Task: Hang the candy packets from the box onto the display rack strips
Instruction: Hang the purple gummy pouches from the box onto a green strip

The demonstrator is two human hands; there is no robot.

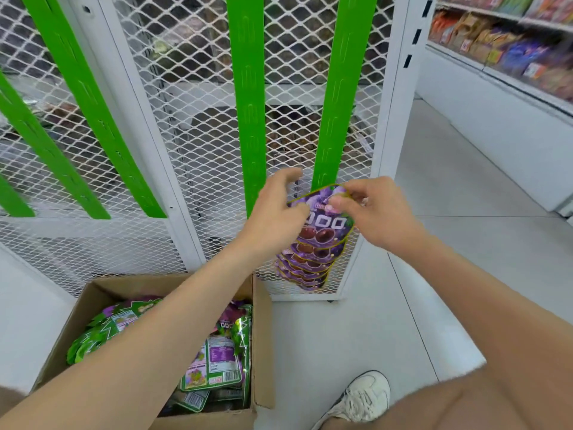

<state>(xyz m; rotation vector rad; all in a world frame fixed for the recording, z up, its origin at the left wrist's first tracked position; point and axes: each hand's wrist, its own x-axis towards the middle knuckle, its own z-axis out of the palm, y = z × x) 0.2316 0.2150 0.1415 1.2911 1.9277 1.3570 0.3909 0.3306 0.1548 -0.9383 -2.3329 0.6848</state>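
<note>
A purple candy packet (325, 223) is at the lower part of the rightmost green strip (341, 88). My right hand (376, 212) pinches its top edge. My left hand (276, 212) touches the packet's left edge with thumb and fingers, the other fingers spread. Several purple packets (307, 268) hang overlapped on the same strip just below. The open cardboard box (260, 321) on the floor at lower left holds several green and purple packets (217, 358), partly hidden by my left forearm.
The white mesh rack (201, 135) carries more bare green strips: one in the middle (248, 103) and others to the left (77, 88). Store shelves with goods (511, 41) run along the right. My white shoe (359, 398) stands on the grey floor beside the box.
</note>
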